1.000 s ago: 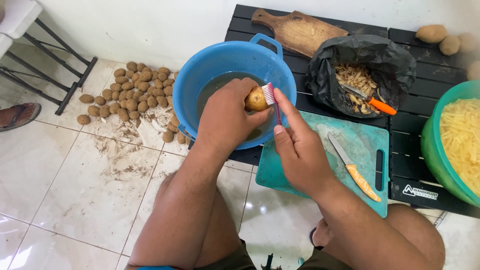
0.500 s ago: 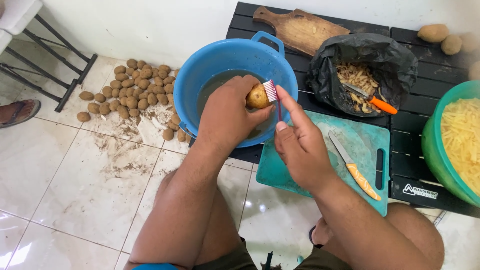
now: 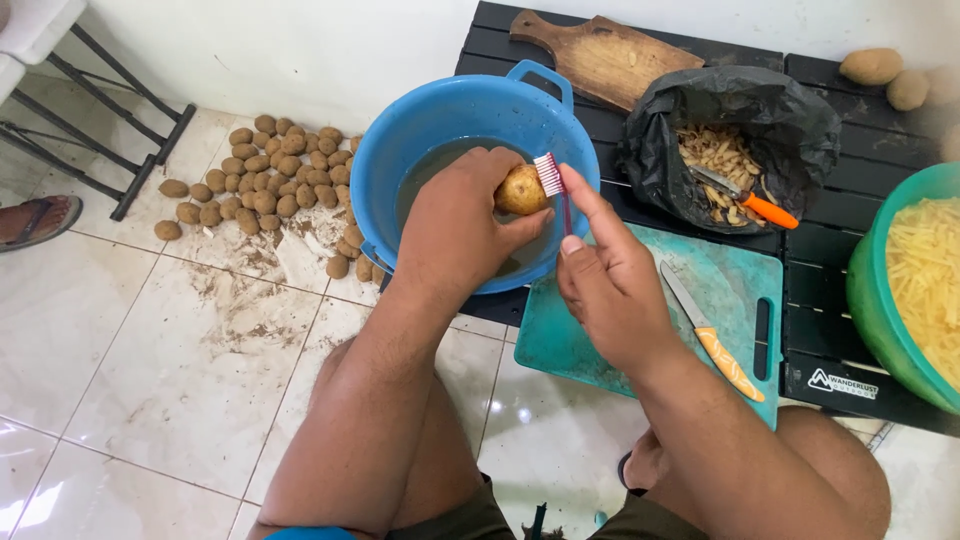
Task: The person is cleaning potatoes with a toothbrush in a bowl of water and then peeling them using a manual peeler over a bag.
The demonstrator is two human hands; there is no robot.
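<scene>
My left hand (image 3: 455,230) grips a small yellow potato (image 3: 522,190) over the blue basin (image 3: 400,140), which holds murky water. My right hand (image 3: 610,285) holds a red toothbrush (image 3: 551,177) by its handle, with the white bristles pressed against the potato's right side. Both hands hover above the basin's near rim.
A heap of unwashed potatoes (image 3: 265,175) lies on the dirty tiled floor at left. On the black slatted table sit a teal cutting board (image 3: 740,300) with an orange-handled knife (image 3: 712,335), a black bag of peelings (image 3: 730,140) with a peeler, a wooden board (image 3: 605,55) and a green bowl of cut strips (image 3: 915,280).
The brush head has shifted slightly along the potato; both hands stay over the basin in nearly the same place.
</scene>
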